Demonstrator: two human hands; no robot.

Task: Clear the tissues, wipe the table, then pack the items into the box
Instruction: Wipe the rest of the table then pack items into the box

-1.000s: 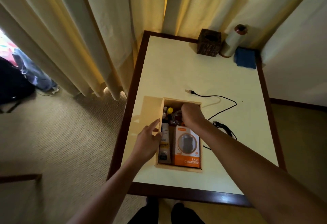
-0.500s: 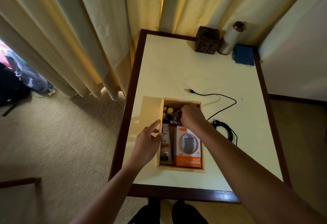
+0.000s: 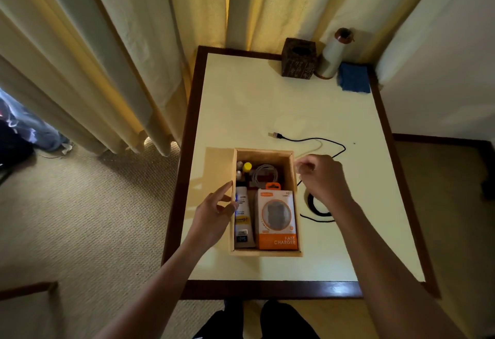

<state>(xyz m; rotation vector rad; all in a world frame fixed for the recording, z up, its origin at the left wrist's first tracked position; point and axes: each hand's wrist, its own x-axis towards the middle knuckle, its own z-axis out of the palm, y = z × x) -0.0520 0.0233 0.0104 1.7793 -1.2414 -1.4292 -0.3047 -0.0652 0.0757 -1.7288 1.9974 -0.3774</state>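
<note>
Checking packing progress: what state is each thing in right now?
box: open, partly filled
charger pack: flat inside box
white cable: coiled inside box
black cable: loose on table
blue cloth: flat, far corner
left hand: touching box wall
right hand: curled, empty

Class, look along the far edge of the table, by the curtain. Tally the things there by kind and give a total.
Tissue box: 1
Paper roll: 1
Blue cloth: 1
Total: 3
</note>
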